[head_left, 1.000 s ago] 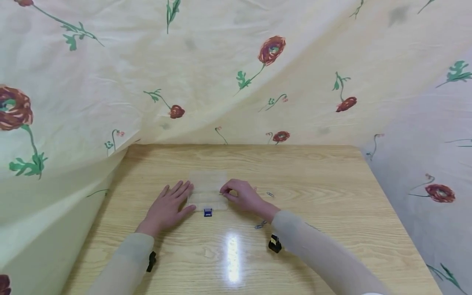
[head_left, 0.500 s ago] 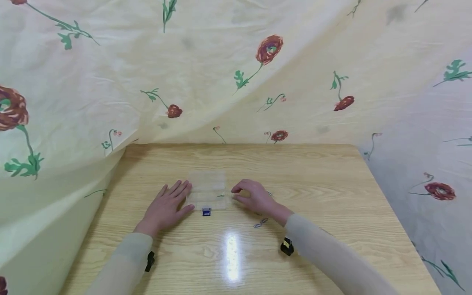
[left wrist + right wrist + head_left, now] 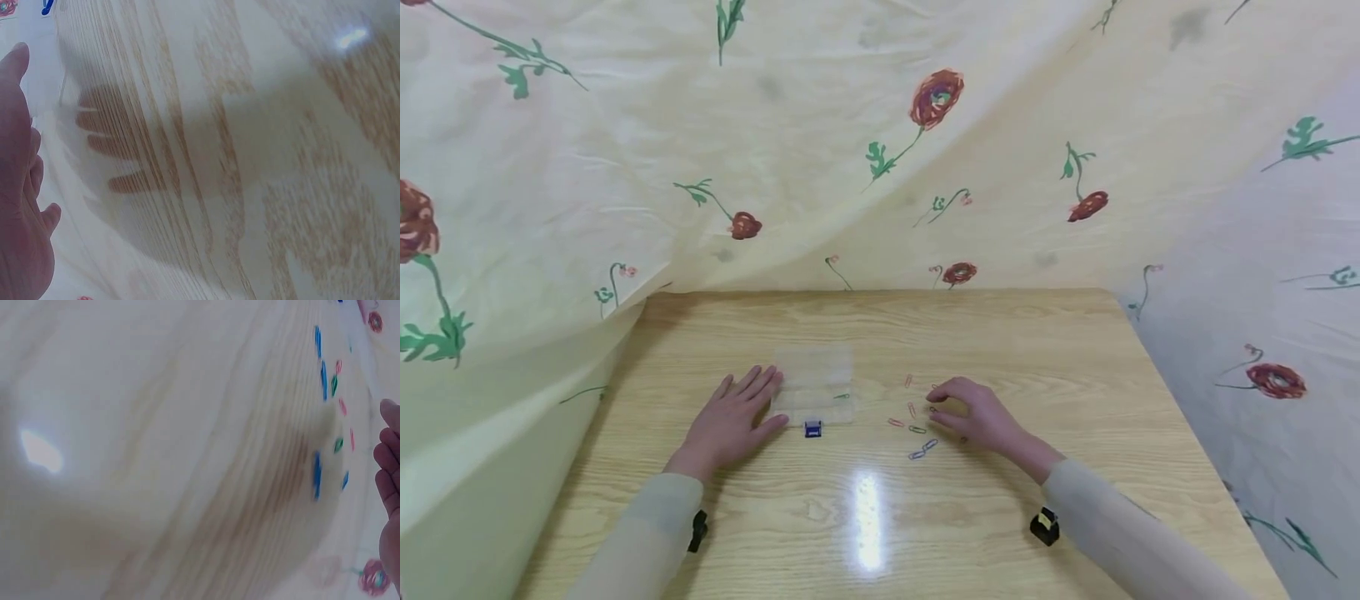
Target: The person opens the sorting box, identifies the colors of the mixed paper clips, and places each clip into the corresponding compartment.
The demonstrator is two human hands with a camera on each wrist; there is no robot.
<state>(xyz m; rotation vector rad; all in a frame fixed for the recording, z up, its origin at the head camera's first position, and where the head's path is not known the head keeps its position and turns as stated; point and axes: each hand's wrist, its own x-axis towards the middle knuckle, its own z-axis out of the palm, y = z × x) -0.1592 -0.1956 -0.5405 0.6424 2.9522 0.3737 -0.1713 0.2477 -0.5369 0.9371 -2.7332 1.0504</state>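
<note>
A see-through plastic box (image 3: 811, 364) with a blue latch (image 3: 813, 429) at its front lies left of the table's middle. Inside, toward its right side, is a green paper clip (image 3: 842, 396). My left hand (image 3: 726, 425) lies with fingers spread, fingertips and thumb at the box's left edge. Over the loose paper clips, my right hand (image 3: 981, 417) hovers with thumb and index finger parted and nothing between them. Near it lie red paper clips (image 3: 896, 422), a green paper clip (image 3: 917, 430) and blue paper clips (image 3: 324, 380); the hand partly hides others.
The wooden table (image 3: 760, 525) carries a bright light reflection (image 3: 868, 521) near its front. Flowered cloth (image 3: 820, 150) hangs behind it and along both sides. Each wrist wears a small black device, seen at the right sleeve as a black block (image 3: 1044, 527).
My right hand has let go of the green paper clip in the box and moved right, over the loose clips. The left hand keeps its place at the box.
</note>
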